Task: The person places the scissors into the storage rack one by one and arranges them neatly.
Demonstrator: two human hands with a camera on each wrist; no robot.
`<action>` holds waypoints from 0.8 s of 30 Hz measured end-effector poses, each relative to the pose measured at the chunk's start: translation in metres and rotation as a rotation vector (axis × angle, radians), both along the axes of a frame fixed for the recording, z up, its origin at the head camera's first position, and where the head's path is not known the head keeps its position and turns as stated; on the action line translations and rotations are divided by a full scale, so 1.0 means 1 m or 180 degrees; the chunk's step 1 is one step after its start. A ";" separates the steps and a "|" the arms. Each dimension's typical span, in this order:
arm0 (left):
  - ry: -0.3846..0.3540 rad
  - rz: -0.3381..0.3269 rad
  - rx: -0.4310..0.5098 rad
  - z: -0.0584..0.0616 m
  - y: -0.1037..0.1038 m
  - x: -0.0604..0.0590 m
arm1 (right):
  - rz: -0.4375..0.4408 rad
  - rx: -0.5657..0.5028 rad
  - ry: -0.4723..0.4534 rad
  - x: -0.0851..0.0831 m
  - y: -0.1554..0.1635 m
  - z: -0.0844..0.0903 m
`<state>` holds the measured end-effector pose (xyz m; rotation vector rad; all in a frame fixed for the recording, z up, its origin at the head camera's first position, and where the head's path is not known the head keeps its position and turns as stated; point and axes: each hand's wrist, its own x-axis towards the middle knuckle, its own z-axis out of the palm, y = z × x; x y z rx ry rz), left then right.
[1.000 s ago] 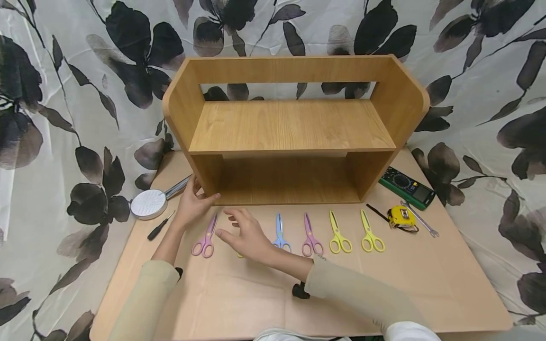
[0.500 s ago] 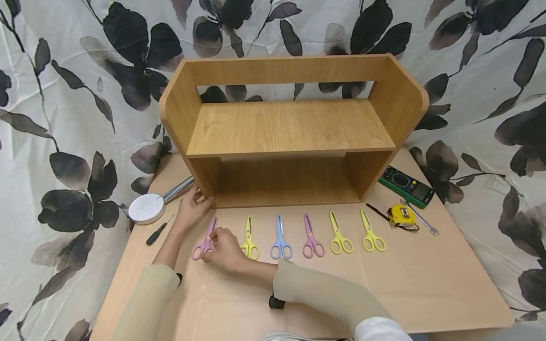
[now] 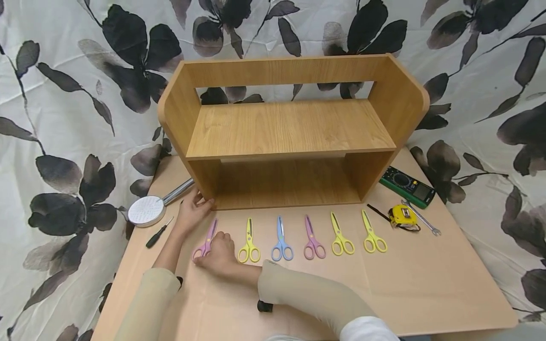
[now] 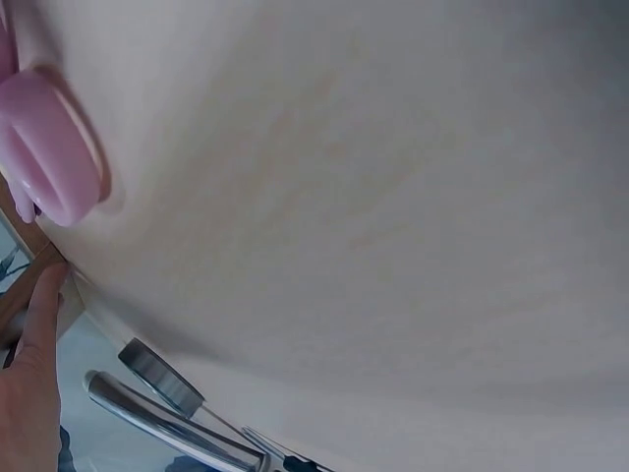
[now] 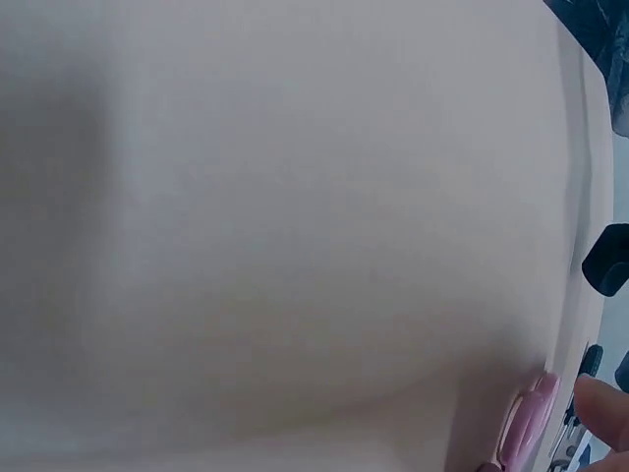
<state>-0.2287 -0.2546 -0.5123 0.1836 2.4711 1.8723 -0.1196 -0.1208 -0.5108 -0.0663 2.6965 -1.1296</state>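
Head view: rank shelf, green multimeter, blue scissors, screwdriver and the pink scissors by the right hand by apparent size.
1. Shelf
2. Green multimeter
3. Blue scissors, pink scissors: look alike, the right hand partly hiding the pink; unranked
4. Screwdriver

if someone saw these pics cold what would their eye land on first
Probably the wooden shelf, the largest object, standing toward the back of the table against a boldly flowered cloth. Next, likely the six colourful scissors lined up in front of it, with the right hand at the leftmost, pink pair and the left hand at the shelf's front left corner.
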 end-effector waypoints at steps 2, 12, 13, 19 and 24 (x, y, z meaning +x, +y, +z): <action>0.0010 -0.0001 -0.0017 0.000 0.000 0.000 | -0.0013 0.0201 0.0004 -0.001 -0.004 0.002; -0.0002 -0.0005 0.0037 0.003 -0.001 -0.001 | -0.0043 0.0485 -0.0044 -0.003 -0.009 0.011; -0.0006 0.0005 0.0024 0.003 -0.001 -0.001 | -0.0015 0.0506 -0.0043 -0.004 -0.009 0.011; -0.0020 0.0031 -0.0043 0.004 0.000 -0.001 | 0.0116 0.0470 -0.0022 -0.006 -0.006 0.008; 0.0035 0.0011 -0.0069 0.004 0.000 -0.001 | 0.0082 0.0434 0.0038 -0.011 -0.010 -0.001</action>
